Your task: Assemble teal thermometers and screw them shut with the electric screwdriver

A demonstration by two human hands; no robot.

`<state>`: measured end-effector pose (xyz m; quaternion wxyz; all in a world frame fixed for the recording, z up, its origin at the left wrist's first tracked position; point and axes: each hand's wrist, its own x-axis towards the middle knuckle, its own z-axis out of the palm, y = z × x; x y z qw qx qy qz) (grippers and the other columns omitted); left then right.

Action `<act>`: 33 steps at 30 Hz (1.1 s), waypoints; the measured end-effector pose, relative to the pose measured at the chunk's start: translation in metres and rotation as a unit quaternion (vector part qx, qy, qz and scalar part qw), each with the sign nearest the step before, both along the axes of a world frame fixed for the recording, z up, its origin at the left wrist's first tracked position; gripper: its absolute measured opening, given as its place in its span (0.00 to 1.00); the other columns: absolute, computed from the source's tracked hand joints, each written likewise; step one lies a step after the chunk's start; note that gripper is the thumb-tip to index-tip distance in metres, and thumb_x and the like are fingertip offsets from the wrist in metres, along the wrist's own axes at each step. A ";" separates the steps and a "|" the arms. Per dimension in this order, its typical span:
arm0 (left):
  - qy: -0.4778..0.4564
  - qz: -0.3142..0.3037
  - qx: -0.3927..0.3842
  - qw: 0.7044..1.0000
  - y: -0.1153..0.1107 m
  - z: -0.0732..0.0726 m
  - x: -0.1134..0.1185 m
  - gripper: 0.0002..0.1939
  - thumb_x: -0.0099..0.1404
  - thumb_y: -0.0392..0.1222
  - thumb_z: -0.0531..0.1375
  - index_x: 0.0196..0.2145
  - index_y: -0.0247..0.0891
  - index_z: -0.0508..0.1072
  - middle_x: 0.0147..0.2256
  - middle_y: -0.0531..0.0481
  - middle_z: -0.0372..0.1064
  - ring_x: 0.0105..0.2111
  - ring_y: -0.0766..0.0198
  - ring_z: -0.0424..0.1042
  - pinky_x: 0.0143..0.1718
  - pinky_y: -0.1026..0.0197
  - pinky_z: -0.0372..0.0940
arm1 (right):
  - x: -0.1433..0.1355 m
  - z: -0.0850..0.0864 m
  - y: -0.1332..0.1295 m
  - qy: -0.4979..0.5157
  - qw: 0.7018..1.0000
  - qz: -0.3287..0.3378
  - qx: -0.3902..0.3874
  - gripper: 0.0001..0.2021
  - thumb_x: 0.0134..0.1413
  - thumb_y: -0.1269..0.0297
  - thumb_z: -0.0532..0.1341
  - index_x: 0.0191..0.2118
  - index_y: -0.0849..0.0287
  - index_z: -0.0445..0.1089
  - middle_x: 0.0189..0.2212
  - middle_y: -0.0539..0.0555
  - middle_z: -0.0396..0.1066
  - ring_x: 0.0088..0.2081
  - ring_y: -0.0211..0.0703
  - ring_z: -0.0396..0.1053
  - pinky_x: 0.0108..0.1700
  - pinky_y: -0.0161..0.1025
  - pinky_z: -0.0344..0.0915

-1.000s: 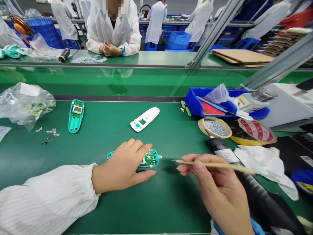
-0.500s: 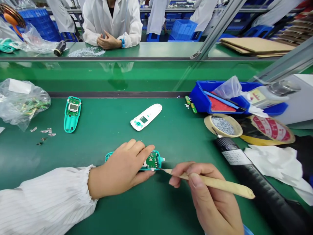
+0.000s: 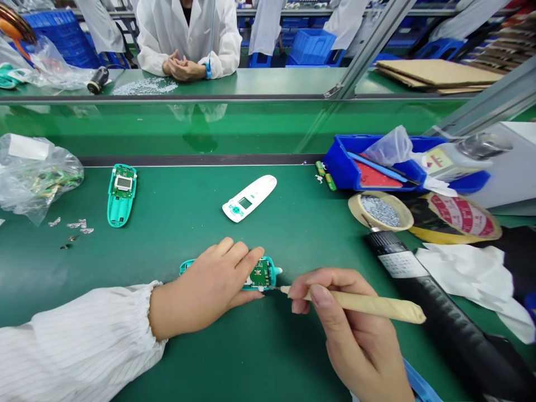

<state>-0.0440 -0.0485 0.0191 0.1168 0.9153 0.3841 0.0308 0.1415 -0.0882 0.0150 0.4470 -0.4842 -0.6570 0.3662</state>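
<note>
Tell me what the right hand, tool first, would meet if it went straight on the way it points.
The teal housing first, around its near right corner: the thin tool in the right hand points there. The tip may be touching; depth is unclear.

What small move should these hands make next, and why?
I'd perhaps guide the beige-handled tool along the rim of the teal casing: the right hand holds its thin tip close to that rim, while the left hand holds the casing.

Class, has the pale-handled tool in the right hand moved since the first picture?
Yes. Judged against the white cover, the tool has shifted left, its tip now close to the teal housing.
</note>
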 end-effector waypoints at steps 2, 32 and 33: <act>0.028 -0.011 0.018 0.999 0.001 0.002 0.000 0.27 0.64 0.52 0.47 0.54 0.31 0.54 0.37 0.45 0.63 0.35 0.59 0.60 0.34 0.59 0.60 | -0.002 0.001 0.001 -0.017 1.000 -0.002 0.026 0.05 0.59 0.69 0.50 0.36 0.55 0.62 0.28 0.50 0.64 0.25 0.34 0.65 0.26 0.33 0.65; -0.125 0.035 -0.087 0.988 -0.003 0.005 -0.017 0.24 0.59 0.42 0.52 0.53 0.35 0.56 0.41 0.43 0.60 0.40 0.57 0.60 0.39 0.57 0.60 | 0.066 -0.013 0.054 -0.418 0.888 -0.046 0.185 0.13 0.52 0.76 0.47 0.39 0.61 0.65 0.39 0.61 0.67 0.44 0.51 0.65 0.45 0.49 0.64; -0.138 0.056 -0.099 0.984 -0.002 0.007 -0.021 0.24 0.59 0.43 0.52 0.53 0.36 0.56 0.41 0.44 0.59 0.38 0.58 0.61 0.38 0.57 0.61 | 0.067 -0.012 0.060 -0.463 0.864 -0.059 0.191 0.15 0.51 0.77 0.46 0.40 0.63 0.66 0.40 0.62 0.66 0.44 0.53 0.65 0.45 0.51 0.63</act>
